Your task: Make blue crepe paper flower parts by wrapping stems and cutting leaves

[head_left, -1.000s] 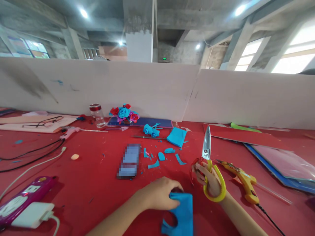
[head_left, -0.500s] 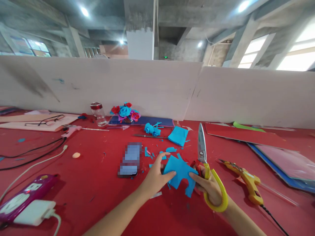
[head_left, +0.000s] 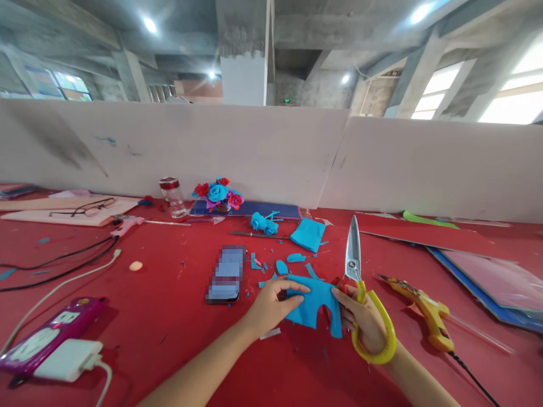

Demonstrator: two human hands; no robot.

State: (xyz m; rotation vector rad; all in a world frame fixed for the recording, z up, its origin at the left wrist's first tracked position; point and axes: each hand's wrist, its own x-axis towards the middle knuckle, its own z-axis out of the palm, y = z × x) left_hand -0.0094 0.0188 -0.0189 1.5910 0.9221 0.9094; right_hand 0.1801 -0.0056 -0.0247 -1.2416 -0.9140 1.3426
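The blue cut-out sheet (head_left: 314, 302) is pinched between both hands above the red table (head_left: 169, 316). The left hand (head_left: 271, 305) grips its left edge; the right hand (head_left: 365, 322), fingers through the upright yellow-handled scissors (head_left: 360, 294), pinches its right edge. No writing is legible.

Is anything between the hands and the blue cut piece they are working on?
Nothing visible. The left hand and the right hand both pinch the blue piece directly; the right also holds the yellow scissors, blades pointing up and away.
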